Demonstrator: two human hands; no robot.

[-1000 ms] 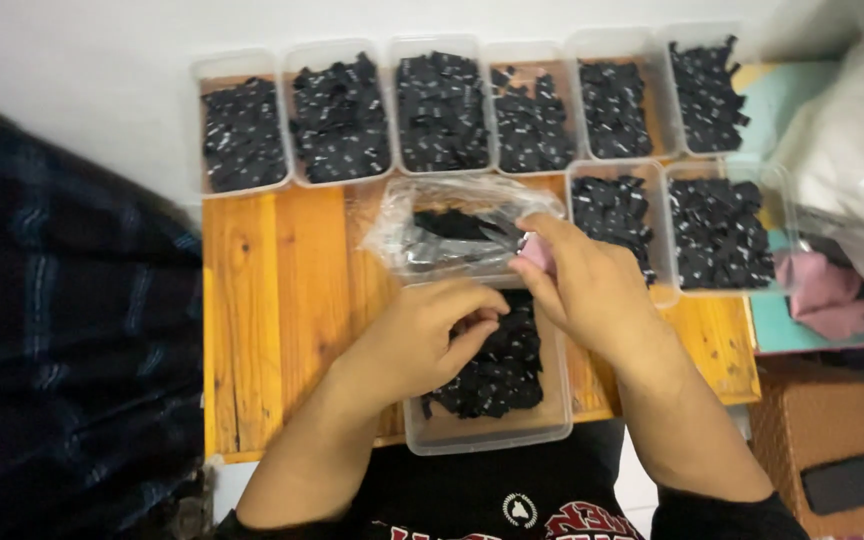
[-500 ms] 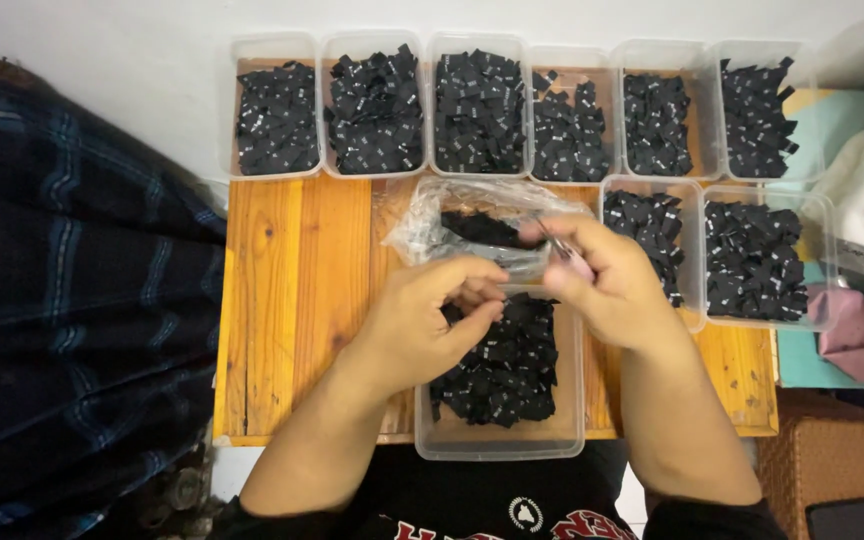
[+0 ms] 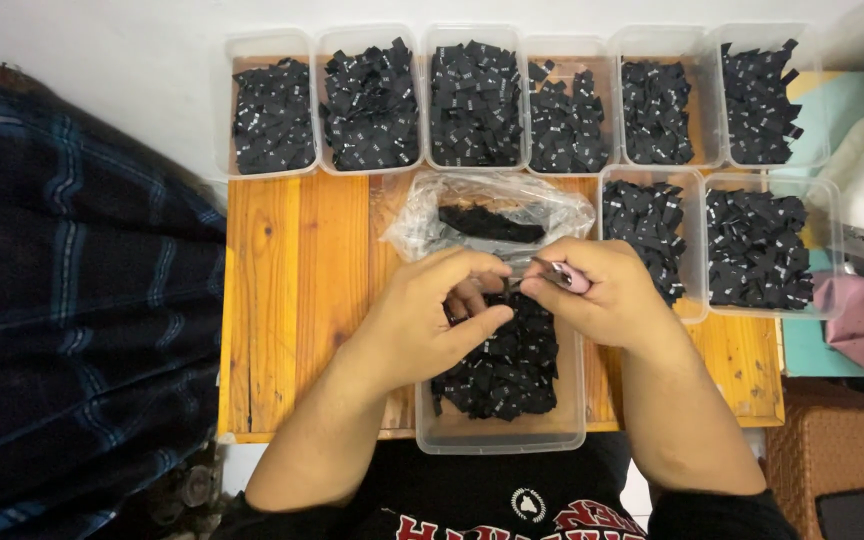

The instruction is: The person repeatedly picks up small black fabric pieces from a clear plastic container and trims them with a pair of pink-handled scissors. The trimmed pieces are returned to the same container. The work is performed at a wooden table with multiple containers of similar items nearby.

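Both hands have come lower and now meet over the near clear tub point(image 3: 500, 430) of black fabric labels point(image 3: 505, 365). Right hand point(image 3: 607, 295) grips pink-handled snips point(image 3: 562, 275). Left hand point(image 3: 427, 320) fingers pinch closed; what they hold, I cannot tell. A plastic bag point(image 3: 492, 215) lies behind on the wooden table point(image 3: 292, 300).

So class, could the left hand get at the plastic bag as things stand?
Probably yes: the left hand sits just below the plastic bag, with nothing between them, though its fingers are busy with a small black piece.
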